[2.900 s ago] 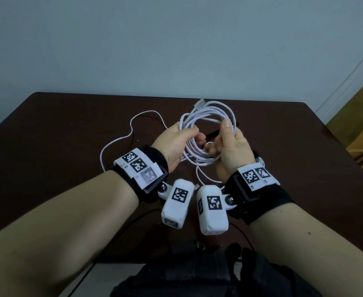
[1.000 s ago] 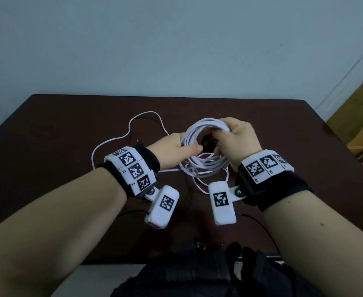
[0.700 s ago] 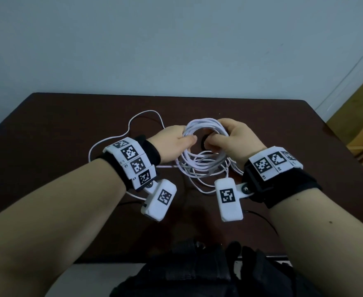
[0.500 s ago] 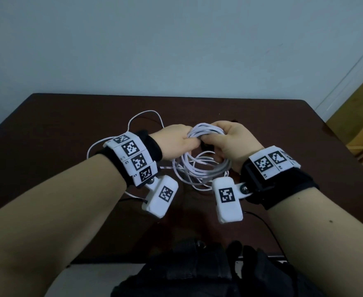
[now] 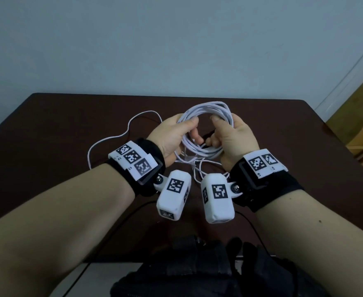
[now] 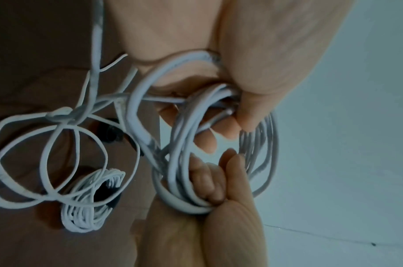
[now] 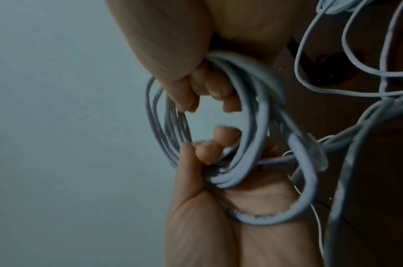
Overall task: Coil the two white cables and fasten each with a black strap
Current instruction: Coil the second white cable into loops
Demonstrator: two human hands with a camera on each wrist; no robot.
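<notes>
A: What did each hand have hold of?

B: The left hand (image 5: 172, 136) gripped the left side of the coiled white cable (image 5: 208, 110), thumb over the strands and fingers curled round them. The right hand (image 5: 234, 138) was closed round the right side of the same coil, thumb lying along the inner edge of the loops.

A: Where was the coil, then?

B: Raised between the two hands above the dark table (image 5: 48, 125), its top arc standing clear beyond the fingertips and its lower arc sagging toward the wrists. In the left wrist view the strands (image 6: 184, 144) ran bunched through both sets of curled fingers (image 6: 207, 139). In the right wrist view a clear plug end (image 7: 317, 155) showed near the heel of the right hand.

A: And the other cable?

B: A thin white cable (image 5: 112, 140) lay loose on the table past the left hand, winding out to its left. In the left wrist view its loops (image 6: 47, 162) sprawled below the hand, tangled at one knot, and a smaller tight white bundle (image 6: 88, 207) lay beside them with something dark against it; I could not tell what.

A: Any containers?

B: None that I could make out. Something dark peeked out just beside the right hand's curled fingers (image 5: 214, 142), too hidden to name. A black bag-like mass (image 5: 197, 275) sat at the near edge beneath both forearms.
</notes>
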